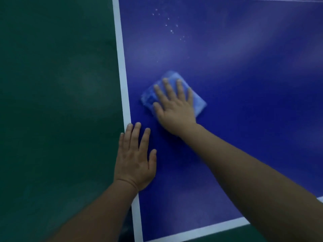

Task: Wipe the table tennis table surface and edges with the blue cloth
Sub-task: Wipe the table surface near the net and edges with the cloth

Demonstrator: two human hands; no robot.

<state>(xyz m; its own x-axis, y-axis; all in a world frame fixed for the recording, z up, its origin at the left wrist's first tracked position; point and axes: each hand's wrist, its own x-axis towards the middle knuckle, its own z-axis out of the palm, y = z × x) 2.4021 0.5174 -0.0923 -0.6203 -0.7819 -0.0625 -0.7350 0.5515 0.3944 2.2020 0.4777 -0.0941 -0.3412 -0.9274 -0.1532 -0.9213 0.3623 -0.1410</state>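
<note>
Dark green floor (52,102) is filling the left half of the view, and the blue table tennis table (244,102) is taking up the right half. One white stripe (122,67) is running along the table's left side. A second, the near stripe (201,231), is crossing the end closest to me. The two are converging at the bottom of the view.

Blue cloth (199,103): it is lying folded into a rough rectangle on the playing surface, near the left stripe but apart from it. It is showing paler than the table. Its outline is blurring, so I cannot tell how many folds it has.

Right hand (174,109): I am pressing it palm down on the cloth, fingers straight and spread, covering most of it. The fingers are lying flat on top rather than curling round the fabric, so I am holding the cloth by pressure alone.

Left hand (134,159): I am resting it flat on the table at the left side, nearer to me than the cloth. The fingers are lying straight and slightly apart, with the thumb out to the right. The little finger is lying over the white stripe. This hand is gripping nothing and is sitting apart from the cloth.

Small pale specks (171,27) are dotting the surface beyond the cloth, well apart from it. Lighter hazy streaks (262,41) are showing across the far right part of the table.
</note>
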